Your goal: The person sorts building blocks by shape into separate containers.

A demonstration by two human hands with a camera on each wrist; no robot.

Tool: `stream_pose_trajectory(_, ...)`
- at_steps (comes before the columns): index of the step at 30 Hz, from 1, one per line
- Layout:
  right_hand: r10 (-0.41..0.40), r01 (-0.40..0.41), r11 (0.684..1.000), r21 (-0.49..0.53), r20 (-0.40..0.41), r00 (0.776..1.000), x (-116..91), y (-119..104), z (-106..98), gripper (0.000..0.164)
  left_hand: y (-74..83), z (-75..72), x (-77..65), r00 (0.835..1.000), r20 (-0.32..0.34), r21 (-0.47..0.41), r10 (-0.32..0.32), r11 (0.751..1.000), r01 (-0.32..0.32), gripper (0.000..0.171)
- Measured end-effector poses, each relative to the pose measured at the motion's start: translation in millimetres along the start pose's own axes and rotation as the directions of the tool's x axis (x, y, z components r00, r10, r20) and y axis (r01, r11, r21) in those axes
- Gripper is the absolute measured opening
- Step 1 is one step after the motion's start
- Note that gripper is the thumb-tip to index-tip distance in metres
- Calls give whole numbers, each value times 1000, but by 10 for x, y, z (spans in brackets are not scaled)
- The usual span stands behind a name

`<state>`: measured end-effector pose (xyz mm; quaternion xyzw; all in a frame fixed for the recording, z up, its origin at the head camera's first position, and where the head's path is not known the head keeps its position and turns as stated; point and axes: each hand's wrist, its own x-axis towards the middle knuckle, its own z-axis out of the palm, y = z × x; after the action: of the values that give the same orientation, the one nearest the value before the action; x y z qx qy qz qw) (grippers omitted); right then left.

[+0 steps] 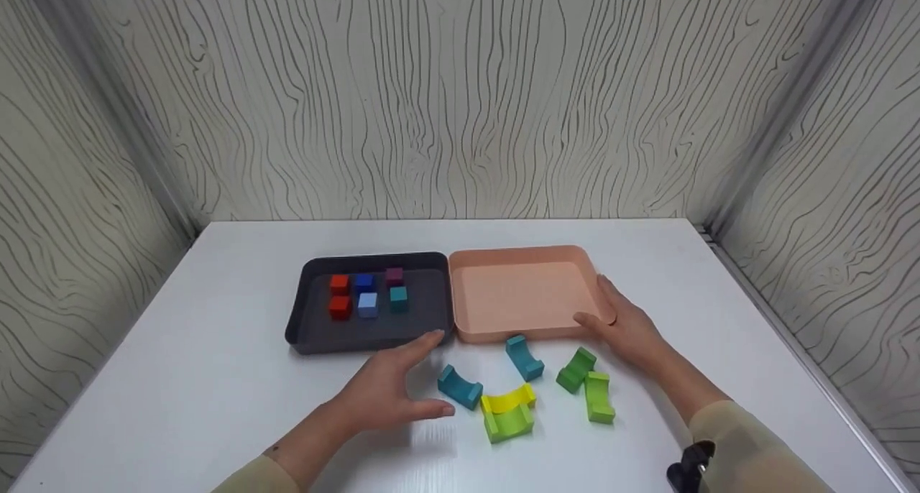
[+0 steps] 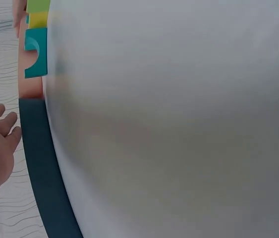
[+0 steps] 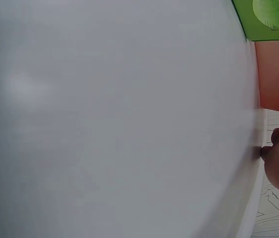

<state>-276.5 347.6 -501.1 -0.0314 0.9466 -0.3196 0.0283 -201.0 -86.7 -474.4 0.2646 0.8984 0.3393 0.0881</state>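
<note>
Gripping the near right corner of the shallow, salmon-pink rectangular tray, apparently plastic [image 1: 525, 292], the right hand [image 1: 632, 328] has its thumb over the rim and its fingers along the outer wall. This tray lies flat on the white tabletop [image 1: 201, 392], its left side against, or barely apart from, the matching dark grey tray [image 1: 316, 338], which carries six small solid-coloured cubes [image 1: 368, 305]. The left hand [image 1: 388, 389] grasps nothing, thumb and fingers spread beside the nearer teal bridge-shaped block [image 1: 460, 387]; whether its forefinger touches the dark tray's near edge cannot be told. Around lie a second teal bridge block [image 1: 525, 358], a yellow one [image 1: 508, 398] touching a lime-green one [image 1: 509, 424], a dark green one [image 1: 576, 370] and another lime-green one [image 1: 599, 398], all in front of the pink tray. The step looks like setting or steadying that tray; done well, it probably calls for a light pinch, any push kept level and low on the wall, and little force leftward, since the dark tray could shift and jostle its cubes. The left thumb would best stay clear of the teal block until both sides of it can be pinched squarely
</note>
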Motion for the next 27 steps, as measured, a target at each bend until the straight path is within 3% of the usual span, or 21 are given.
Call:
stream_pose_trajectory(12,10,-10,1000,18,-1,1000,-17,6,16,106,-83,145,142,994,88,-88,-67,993,75,95)
stream_pose_trajectory(22,13,-13,1000,19,-5,1000,-13,25,33,105,-173,185,189,993,104,-259,-52,963,77,86)
stream_pose_trajectory(27,6,-6,1000,22,-16,1000,-20,33,35,105,-184,189,186,993,98,-285,-68,954,94,74)
